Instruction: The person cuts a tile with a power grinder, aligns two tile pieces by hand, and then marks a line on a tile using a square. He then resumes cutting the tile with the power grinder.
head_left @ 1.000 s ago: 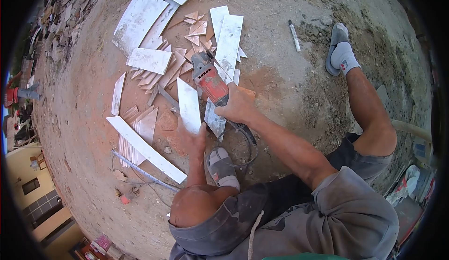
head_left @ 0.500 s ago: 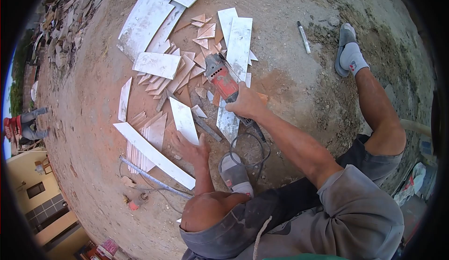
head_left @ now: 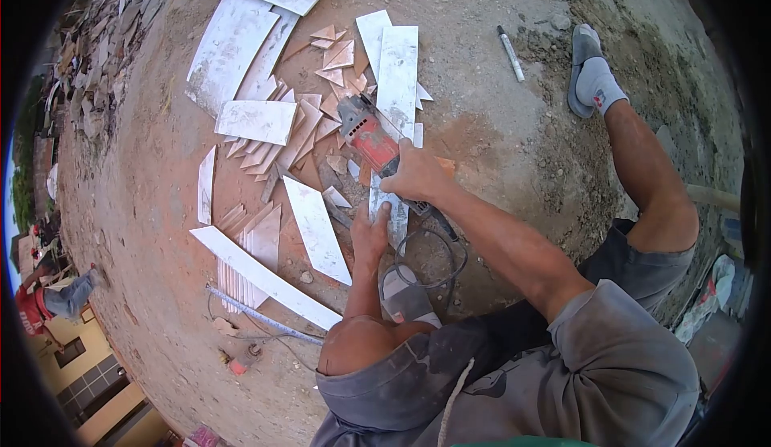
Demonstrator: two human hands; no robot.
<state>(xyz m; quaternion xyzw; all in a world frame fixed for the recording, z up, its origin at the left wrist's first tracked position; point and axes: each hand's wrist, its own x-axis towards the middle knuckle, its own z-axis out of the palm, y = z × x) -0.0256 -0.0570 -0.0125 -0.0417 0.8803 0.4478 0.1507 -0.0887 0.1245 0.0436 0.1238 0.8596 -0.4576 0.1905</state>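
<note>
My right hand (head_left: 419, 175) is wrapped round the rear body of a red and grey angle grinder (head_left: 371, 140), its head pointing away from me. The grinder lies across a long white tile strip (head_left: 398, 69), so the strip's middle is partly hidden. At the strip's near end my left hand (head_left: 370, 234) grips its left edge, thumb on top. A pointed white tile piece (head_left: 315, 226) lies just left of that hand. The grinder's cable (head_left: 434, 274) loops beside my slippered foot (head_left: 404, 293).
Broken tile offcuts (head_left: 301, 130) lie piled on the dirt, with larger white tiles (head_left: 233, 45) farther off. A marker (head_left: 511, 55) lies to the right. A blue-white strip (head_left: 261, 316) and a long tile piece (head_left: 269, 278) are at left. Another person (head_left: 52, 298) is at far left.
My left hand has moved right, from the pointed tile piece to the near end of the long strip. The right hand keeps holding the grinder. The person at far left has shifted.
</note>
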